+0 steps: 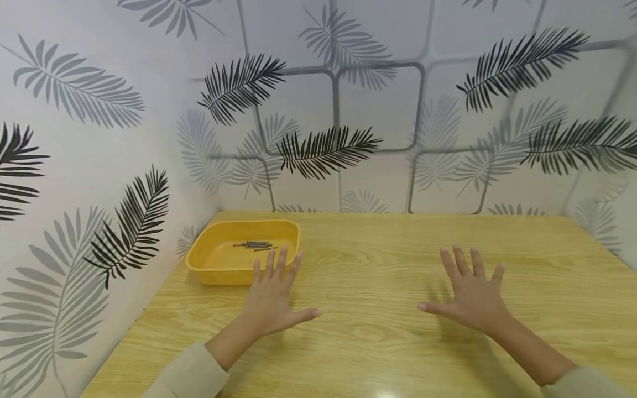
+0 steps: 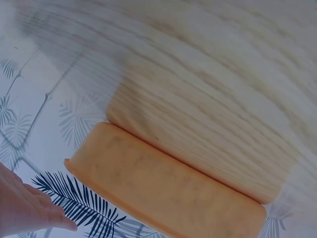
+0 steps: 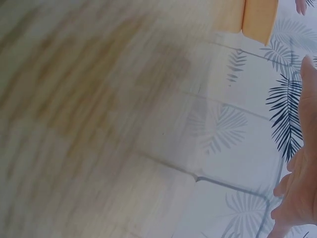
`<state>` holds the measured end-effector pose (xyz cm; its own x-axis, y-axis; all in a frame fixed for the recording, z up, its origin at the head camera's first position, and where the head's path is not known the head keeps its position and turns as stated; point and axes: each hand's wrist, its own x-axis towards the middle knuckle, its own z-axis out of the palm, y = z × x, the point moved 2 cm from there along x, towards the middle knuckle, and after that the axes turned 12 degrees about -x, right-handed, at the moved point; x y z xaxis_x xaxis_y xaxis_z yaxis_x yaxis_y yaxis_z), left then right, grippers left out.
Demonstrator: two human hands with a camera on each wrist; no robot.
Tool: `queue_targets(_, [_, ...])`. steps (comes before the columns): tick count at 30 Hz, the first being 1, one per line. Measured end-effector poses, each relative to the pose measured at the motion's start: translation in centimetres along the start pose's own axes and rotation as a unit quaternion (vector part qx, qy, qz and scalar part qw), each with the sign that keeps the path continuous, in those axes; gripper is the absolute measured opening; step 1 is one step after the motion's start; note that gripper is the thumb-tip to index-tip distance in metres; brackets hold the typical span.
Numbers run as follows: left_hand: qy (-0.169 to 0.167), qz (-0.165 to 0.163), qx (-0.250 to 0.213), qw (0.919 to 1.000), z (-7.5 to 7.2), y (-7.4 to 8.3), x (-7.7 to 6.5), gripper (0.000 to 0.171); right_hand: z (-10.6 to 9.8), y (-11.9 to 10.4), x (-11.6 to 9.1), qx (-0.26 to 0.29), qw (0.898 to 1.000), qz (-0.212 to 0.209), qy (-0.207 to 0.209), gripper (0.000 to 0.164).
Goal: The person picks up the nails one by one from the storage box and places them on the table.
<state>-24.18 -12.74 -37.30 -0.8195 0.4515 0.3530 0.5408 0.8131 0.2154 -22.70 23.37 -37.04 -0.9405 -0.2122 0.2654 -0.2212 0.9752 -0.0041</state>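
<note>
My left hand (image 1: 271,303) is held over the table with its fingers spread and straight, holding nothing. Its fingertips overlap the front right rim of a yellow plastic tray (image 1: 224,278) in the head view. Inside that tray lies a small heap of thin grey nails (image 1: 256,244). On the right, my other hand (image 1: 475,298) is spread above the wood surface, palm down, with nothing in it; a shadow falls beside it. The left wrist view has the tray's side wall (image 2: 163,183) close by, and part of the left hand (image 2: 29,208) at the lower left edge.
The wood-grain table (image 1: 368,342) reaches back to a wall (image 1: 378,110) papered with dark and grey leaf prints. Another papered wall (image 1: 74,166) runs along the left side, near the tray. Beige sleeves (image 1: 191,373) cover the forearms.
</note>
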Motion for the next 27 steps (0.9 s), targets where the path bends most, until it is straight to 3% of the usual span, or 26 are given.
queue_targets(27, [0.007, -0.021, -0.003, 0.9997, -1.5, -1.9, -0.4, 0.111, 0.7, -7.0, 3.1, 0.053, 0.998, -0.024, 0.005, 0.111])
